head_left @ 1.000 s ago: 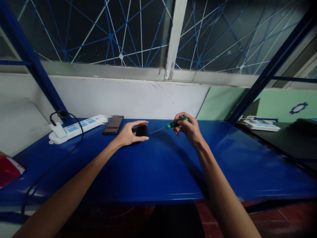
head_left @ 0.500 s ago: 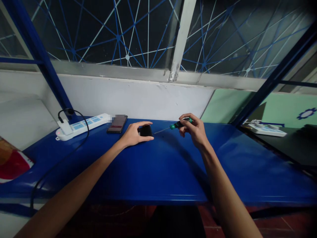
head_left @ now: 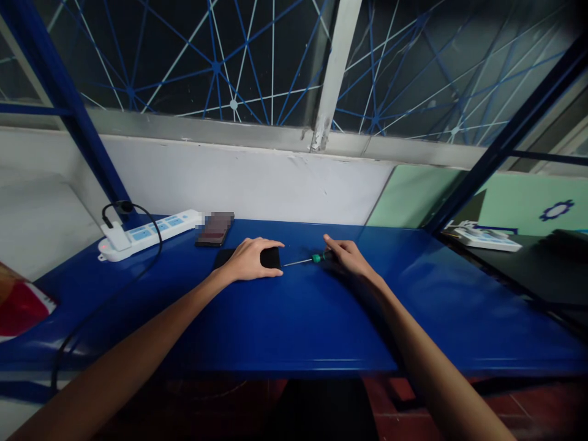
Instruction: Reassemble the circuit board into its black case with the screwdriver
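Observation:
A flat black slab, phone-shaped [head_left: 271, 258], lies on the blue table [head_left: 294, 324]. My left hand [head_left: 248, 257] lies over it, thumb and fingers gripping its two long edges. Part of the slab is hidden beneath that palm. To the right, my right hand [head_left: 351, 257] is closed around a screwdriver [head_left: 316, 258] with a green and black handle, most of which the fingers cover. Its thin metal shaft points left, nearly level, with the tip close to the slab's right end. Whether the tip touches the slab I cannot tell.
Behind my left hand lies a dark phone [head_left: 215, 229], beside a white power strip [head_left: 151, 233] with a black cable [head_left: 138, 272] looping forward. A red packet [head_left: 22, 306] sits at the left edge. Blue frame posts [head_left: 482, 165] rise at both sides.
My right hand has lowered toward the table with the screwdriver, whose shaft is now flatter. The slab, tilted up before, now lies flat under my left hand.

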Demonstrator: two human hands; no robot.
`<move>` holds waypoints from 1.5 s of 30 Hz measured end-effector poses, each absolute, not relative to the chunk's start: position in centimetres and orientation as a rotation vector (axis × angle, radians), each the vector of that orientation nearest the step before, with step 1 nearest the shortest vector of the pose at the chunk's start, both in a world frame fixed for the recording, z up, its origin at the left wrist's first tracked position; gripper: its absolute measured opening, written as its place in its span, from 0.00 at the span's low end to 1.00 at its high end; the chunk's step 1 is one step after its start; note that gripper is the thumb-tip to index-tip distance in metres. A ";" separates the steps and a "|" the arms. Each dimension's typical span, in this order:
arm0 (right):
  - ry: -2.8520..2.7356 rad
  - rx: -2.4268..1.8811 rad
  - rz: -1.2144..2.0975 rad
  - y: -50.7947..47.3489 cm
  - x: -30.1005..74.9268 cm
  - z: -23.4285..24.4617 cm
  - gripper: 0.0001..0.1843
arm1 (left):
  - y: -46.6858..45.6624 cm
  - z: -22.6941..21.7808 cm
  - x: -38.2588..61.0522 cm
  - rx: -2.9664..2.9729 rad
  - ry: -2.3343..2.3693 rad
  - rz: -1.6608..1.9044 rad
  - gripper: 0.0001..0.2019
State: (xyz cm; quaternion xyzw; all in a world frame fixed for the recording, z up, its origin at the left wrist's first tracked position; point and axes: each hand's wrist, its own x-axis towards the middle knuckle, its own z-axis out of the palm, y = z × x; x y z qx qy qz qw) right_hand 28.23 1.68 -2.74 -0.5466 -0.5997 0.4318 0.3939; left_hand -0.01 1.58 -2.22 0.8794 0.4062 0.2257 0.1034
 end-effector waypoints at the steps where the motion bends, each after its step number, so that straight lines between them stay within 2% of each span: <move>1: -1.511 -1.415 1.121 1.6 28.3 -2.8 0.30 | 1.5 -2.2 0.0 2.612 1.207 0.644 0.31; 3: -1.519 -1.428 1.180 1.3 28.6 -2.5 0.27 | 1.4 -2.1 0.1 2.631 1.225 0.610 0.31; 5: -1.583 -1.398 1.230 1.1 28.9 -2.2 0.21 | 1.4 -2.1 0.1 2.629 1.232 0.603 0.31; 9: -1.671 -1.371 1.275 0.7 29.4 -1.8 0.19 | 1.7 -2.3 0.0 2.636 1.206 0.593 0.31; 15: -1.790 -1.529 0.912 0.4 28.9 -1.8 0.28 | 1.9 -2.6 -0.1 2.656 1.220 0.565 0.31; 19: -1.741 -1.476 1.057 -0.1 28.9 -1.3 0.23 | 1.9 -2.6 -0.1 2.655 1.213 0.547 0.31; 22: -1.728 -1.498 1.156 0.0 29.2 -1.3 0.23 | 1.9 -2.5 -0.1 2.653 1.213 0.532 0.32; 28: -1.804 -1.539 0.813 0.4 28.9 -2.0 0.28 | 1.7 -2.4 0.1 2.699 1.180 0.538 0.31; 31: -1.750 -1.501 0.998 0.0 29.0 -1.5 0.23 | 1.6 -2.3 0.2 2.716 1.173 0.530 0.30; 34: -1.733 -1.486 1.186 -0.3 29.3 -1.0 0.23 | 1.6 -2.3 0.2 2.717 1.175 0.521 0.30; 36: -1.779 -1.503 1.142 -0.2 29.4 -1.1 0.22 | 1.6 -2.3 0.1 2.718 1.173 0.511 0.30; 41: -1.818 -1.547 0.925 0.4 29.1 -2.0 0.30 | 1.6 -2.3 0.2 2.711 1.157 0.503 0.31; 45: -1.718 -1.510 1.110 -0.1 29.1 -1.6 0.24 | 1.5 -2.3 0.2 2.719 1.165 0.500 0.30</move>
